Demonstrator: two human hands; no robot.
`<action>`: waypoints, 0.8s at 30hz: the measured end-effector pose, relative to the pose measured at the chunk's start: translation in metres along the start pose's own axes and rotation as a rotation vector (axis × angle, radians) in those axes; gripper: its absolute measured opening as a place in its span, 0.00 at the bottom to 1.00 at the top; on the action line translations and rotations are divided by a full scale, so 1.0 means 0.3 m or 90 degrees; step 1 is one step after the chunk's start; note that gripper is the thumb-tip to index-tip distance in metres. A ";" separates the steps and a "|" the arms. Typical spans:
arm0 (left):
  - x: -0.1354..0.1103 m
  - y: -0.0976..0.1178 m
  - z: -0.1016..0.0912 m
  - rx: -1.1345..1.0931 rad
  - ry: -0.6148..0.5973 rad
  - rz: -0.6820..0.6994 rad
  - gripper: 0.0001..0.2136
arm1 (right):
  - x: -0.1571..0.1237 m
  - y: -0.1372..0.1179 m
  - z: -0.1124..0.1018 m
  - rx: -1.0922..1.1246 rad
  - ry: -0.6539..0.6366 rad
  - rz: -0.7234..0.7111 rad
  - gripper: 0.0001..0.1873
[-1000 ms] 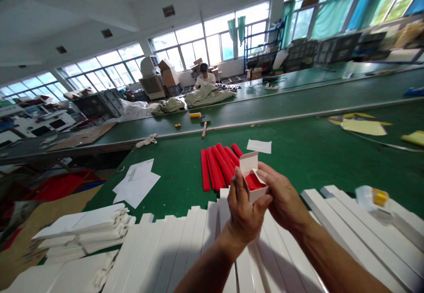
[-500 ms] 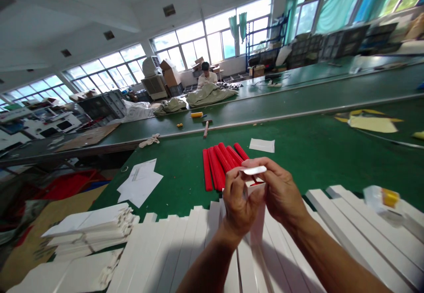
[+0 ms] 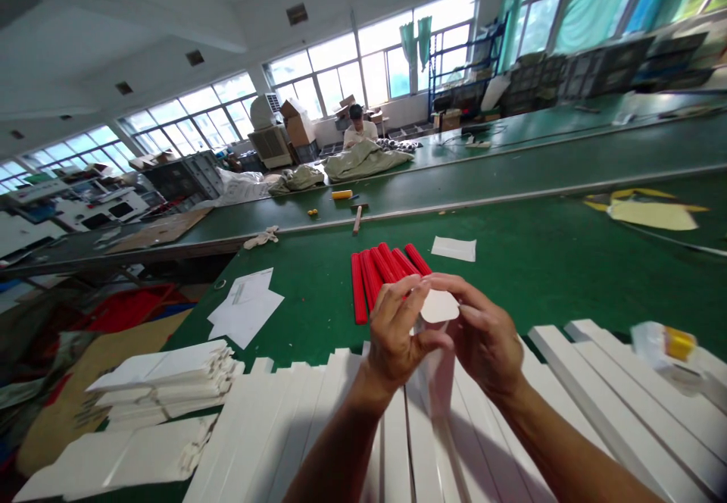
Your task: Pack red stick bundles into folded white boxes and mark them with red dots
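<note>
Between my two hands is a long white cardboard box (image 3: pixel 438 382), its end flap (image 3: pixel 440 306) tilted up toward me. My left hand (image 3: pixel 394 332) grips the left side of the box end, thumb across its front and fingertips at the flap. On the other side my right hand (image 3: pixel 487 336) has its fingers curled round the flap's edge and the box's right side. Beyond my hands several red ribbed rods (image 3: pixel 372 279) lie side by side, partly hidden. Long white boxes (image 3: pixel 318 404) lie in a row beneath my forearms.
Flat white cartons (image 3: pixel 159 389) are stacked at the left, near loose paper sheets (image 3: pixel 244 306). A tape dispenser (image 3: pixel 670 351) rests on the boxes at right. Farther off are a hammer (image 3: pixel 357 219), a white slip (image 3: pixel 453 248) and a seated person (image 3: pixel 359 128).
The flap has swung so that its broad face now shows, and the red bit inside the box end is covered. My left hand has shifted slightly left, its fingers reaching to the flap.
</note>
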State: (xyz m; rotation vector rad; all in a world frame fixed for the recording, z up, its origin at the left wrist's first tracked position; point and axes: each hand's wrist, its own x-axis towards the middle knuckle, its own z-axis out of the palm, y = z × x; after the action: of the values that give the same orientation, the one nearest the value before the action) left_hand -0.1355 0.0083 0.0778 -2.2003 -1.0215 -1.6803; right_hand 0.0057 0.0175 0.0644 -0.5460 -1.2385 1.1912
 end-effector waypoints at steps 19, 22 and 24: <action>0.117 0.049 -0.115 0.044 -0.267 -0.046 0.15 | -0.060 0.072 0.038 -0.417 -0.049 -0.152 0.46; 0.134 0.045 -0.125 0.044 -0.290 -0.025 0.15 | -0.058 0.069 0.040 -0.423 -0.064 -0.153 0.45; 0.141 0.039 -0.135 0.031 -0.308 -0.006 0.15 | -0.058 0.066 0.042 -0.431 -0.065 -0.162 0.44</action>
State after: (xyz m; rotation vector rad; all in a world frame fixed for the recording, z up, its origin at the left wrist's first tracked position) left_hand -0.1547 -0.0047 0.1329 -2.6350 -1.1576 -1.1272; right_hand -0.0114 0.0056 0.0439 -0.7945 -1.7479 0.5713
